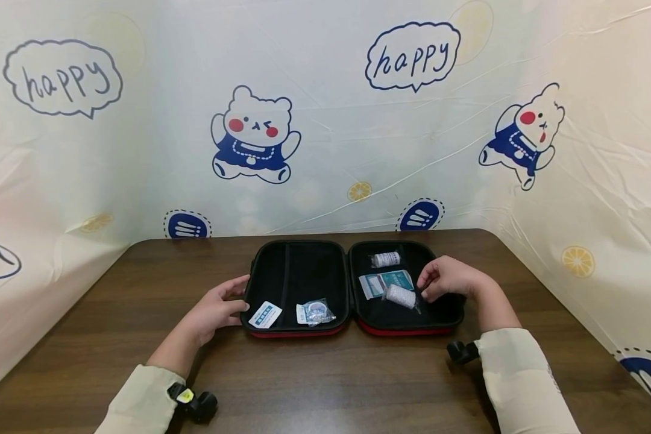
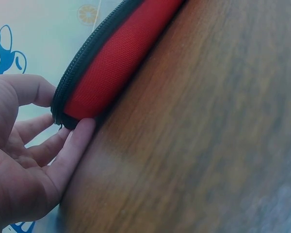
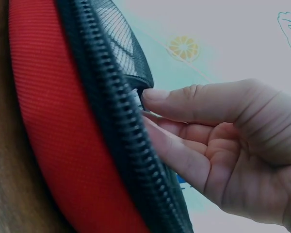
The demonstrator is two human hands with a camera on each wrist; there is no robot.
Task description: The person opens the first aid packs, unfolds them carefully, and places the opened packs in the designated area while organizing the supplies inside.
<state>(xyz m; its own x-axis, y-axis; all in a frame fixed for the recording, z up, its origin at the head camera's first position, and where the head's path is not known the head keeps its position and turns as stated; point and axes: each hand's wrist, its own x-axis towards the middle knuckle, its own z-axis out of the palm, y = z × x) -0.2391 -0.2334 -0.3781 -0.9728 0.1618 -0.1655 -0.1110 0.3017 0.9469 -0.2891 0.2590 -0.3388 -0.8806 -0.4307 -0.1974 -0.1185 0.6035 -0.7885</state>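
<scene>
A zippered case point(image 1: 317, 253), black inside and red outside, lies spread flat on the table. My left hand point(image 1: 215, 308) holds its near left corner; in the left wrist view a bent finger touches the zipper and the thumb rests on the red side point(image 2: 109, 73). Over the right half is my right hand point(image 1: 449, 278), thumb and index fingertips close together beside a white bandage roll point(image 1: 401, 296) in clear wrap. I cannot tell whether they pinch the wrap. That roll overlaps a teal-and-white packet point(image 1: 372, 286). Farther back lies a second small wrapped roll point(image 1: 386, 259).
In the case's left half lie a white-and-blue packet point(image 1: 265, 314) and a clear bag with a pale blue item point(image 1: 316, 312). The brown wooden table point(image 1: 314, 386) extends in front. A printed cloth point(image 1: 325, 120) hangs behind and along both sides.
</scene>
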